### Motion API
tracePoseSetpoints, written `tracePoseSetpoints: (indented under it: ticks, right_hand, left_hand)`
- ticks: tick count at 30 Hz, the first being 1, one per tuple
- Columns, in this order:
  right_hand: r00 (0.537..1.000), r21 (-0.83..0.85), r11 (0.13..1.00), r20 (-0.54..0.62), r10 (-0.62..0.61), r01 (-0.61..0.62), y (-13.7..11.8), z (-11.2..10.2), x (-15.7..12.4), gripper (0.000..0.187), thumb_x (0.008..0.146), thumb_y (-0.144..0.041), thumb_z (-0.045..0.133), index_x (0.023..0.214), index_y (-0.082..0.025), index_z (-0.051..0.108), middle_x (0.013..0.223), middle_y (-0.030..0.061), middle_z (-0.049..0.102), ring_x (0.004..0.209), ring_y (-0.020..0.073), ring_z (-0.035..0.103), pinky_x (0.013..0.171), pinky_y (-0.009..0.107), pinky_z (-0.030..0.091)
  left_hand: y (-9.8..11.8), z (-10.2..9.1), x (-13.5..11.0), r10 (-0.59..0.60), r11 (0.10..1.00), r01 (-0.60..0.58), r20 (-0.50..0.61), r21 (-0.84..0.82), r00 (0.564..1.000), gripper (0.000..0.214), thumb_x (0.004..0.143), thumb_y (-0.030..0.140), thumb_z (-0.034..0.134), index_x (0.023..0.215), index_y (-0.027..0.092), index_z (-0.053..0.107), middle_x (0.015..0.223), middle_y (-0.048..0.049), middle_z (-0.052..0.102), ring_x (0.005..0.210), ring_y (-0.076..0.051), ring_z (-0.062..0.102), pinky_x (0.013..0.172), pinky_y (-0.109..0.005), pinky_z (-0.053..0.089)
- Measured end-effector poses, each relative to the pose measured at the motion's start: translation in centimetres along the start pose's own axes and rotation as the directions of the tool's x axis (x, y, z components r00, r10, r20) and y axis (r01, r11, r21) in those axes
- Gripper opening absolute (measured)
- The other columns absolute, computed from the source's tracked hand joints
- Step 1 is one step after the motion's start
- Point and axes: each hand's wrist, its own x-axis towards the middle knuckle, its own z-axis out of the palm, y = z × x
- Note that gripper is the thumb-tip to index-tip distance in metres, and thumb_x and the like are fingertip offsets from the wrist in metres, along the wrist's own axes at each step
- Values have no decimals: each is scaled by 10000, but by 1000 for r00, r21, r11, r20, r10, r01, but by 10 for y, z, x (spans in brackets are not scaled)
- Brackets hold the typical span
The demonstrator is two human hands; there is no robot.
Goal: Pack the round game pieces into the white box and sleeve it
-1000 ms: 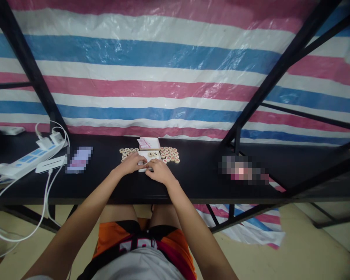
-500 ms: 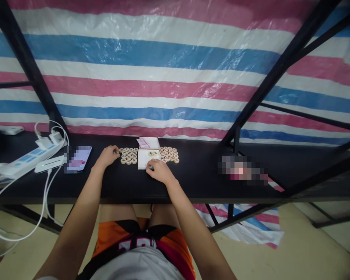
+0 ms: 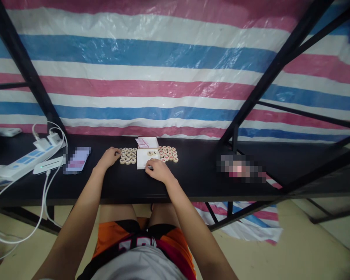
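My left hand [image 3: 111, 157] rests at the upper left corner of a block of round wooden Chinese chess pieces [image 3: 128, 156] with dark characters. Its fingers are curled against the outermost piece there. A white open box [image 3: 141, 160] stands between two groups of pieces, with a couple of pieces [image 3: 152, 153] lying inside at the back. My right hand [image 3: 159, 170] lies over the box's front right part, thumb and fingers bent around its edge. To the right are pieces with red characters [image 3: 170, 152], partly hidden by that hand.
The box's lid [image 3: 149, 143] leans back with a pink-and-white paper on it. On the black table [image 3: 198, 171] at left are a phone [image 3: 78, 159], a white power strip [image 3: 26, 159] and looping cables. A blurred item [image 3: 240, 168] lies at right. Black metal posts rise on both sides.
My left hand has moved slightly right, up against the dark-character pieces. My right hand stays on the box. The whole view has shifted a little.
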Motion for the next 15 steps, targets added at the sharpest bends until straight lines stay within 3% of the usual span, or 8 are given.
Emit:
tracePoseSetpoints:
  ticks: [3,8,11,15]
  right_hand:
    - [1000,16,1000,-15,-4,4,0,0,0,153,852,-199,500,873,-178,650,887,44,633,858,157,579,792,245,402]
    - [990,-13,1000,-139,0,-2,1,-1,8,221,894,-193,435,965,-160,641,1001,90,617,995,199,536,909,305,386]
    - [996,-90,995,-76,44,-51,3,-2,23,256,894,-195,430,1051,-150,627,1013,107,623,985,215,534,907,331,391]
    - [993,-256,960,14,116,-109,6,-1,50,294,879,-209,449,1106,-125,617,1064,143,631,1012,247,538,878,355,403]
  left_hand:
    - [-1,1,-1,13,1000,-13,-3,-10,1000,237,796,316,534,903,183,698,919,-81,630,796,-189,602,789,-282,467]
    - [2,-2,-2,14,999,-17,-72,-43,997,251,797,325,514,918,181,682,957,-86,602,801,-194,585,801,-317,463]
    - [12,-4,-4,55,993,-68,-127,-101,990,252,806,318,497,917,174,671,959,-83,599,831,-197,582,808,-312,457]
    - [32,-2,-7,193,948,-224,-151,-227,969,260,831,327,472,902,162,659,918,-62,610,808,-173,582,801,-288,450]
